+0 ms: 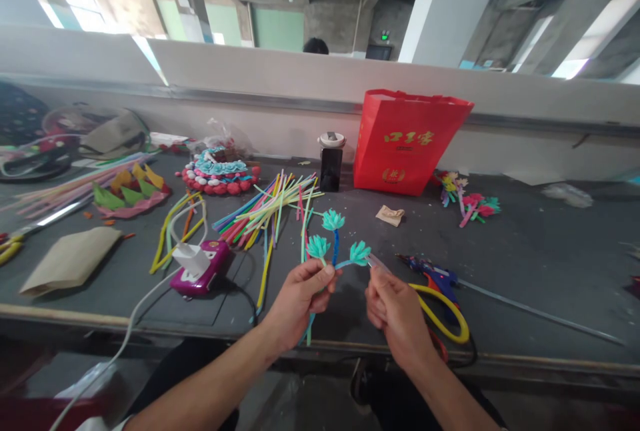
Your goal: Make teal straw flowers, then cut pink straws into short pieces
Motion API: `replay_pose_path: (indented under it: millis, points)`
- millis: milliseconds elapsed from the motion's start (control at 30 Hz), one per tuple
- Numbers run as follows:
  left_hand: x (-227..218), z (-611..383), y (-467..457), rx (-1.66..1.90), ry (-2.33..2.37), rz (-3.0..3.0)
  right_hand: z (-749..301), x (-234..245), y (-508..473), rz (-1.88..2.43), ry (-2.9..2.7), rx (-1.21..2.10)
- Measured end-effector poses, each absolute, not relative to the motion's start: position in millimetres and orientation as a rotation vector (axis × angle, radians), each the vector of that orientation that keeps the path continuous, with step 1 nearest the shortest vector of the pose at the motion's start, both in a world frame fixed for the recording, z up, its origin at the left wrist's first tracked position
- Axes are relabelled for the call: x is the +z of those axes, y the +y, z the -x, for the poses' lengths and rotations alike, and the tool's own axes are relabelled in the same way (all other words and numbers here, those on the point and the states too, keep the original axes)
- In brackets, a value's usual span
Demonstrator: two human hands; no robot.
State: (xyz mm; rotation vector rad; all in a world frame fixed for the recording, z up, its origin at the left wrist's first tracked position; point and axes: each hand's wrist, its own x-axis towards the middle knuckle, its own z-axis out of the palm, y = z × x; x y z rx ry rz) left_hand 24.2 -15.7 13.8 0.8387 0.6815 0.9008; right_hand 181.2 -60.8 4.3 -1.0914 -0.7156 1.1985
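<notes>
My left hand pinches the stems of a pipe-cleaner flower sprig above the table's front edge. Three teal blossoms spread from it: one on top, one at each side. Stem ends hang below the fist. Closed around the blade end of a pair of scissors, my right hand is to the right of the sprig. The blade tips point at the right-hand blossom, touching or nearly so; the yellow handles stick out behind the hand. Beside those handles lies a blue glue gun with a long clear glue stick.
Bundled pipe cleaners lie behind my left hand. A purple power strip with a white plug sits left, its cables crossing the front edge. Farther back stand a red bag, a phone and a cup. Finished flowers lie right.
</notes>
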Motion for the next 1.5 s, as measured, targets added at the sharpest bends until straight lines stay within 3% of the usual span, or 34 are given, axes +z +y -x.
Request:
replay_pose_path:
  millis: [467,600,833,1100,1500]
  points:
    - [7.4,-24.3,-8.3,0.937,0.694,-0.796,-185.9,-3.1,-52.3,1.065,-0.64,1.205]
    - [3.3,-27.1,-6.1,0.957,0.749,-0.747,-172.1,-8.3,-56.2,1.241,-0.911,1.239]
    - [1.5,-31.7,-8.0,0.967,0.753,-0.744,-149.9,-14.1,-54.1,1.317,-1.344,0.958]
    - [13.5,-21.3,-0.4,0.912,0.777,-0.915,-157.2,-3.6,-47.5,1.215,-1.309,1.272]
    - [19.4,-21.6,9.5,1.089,0.845,-0.95,-157.1,7.9,-57.2,1.186,-1.19,1.332]
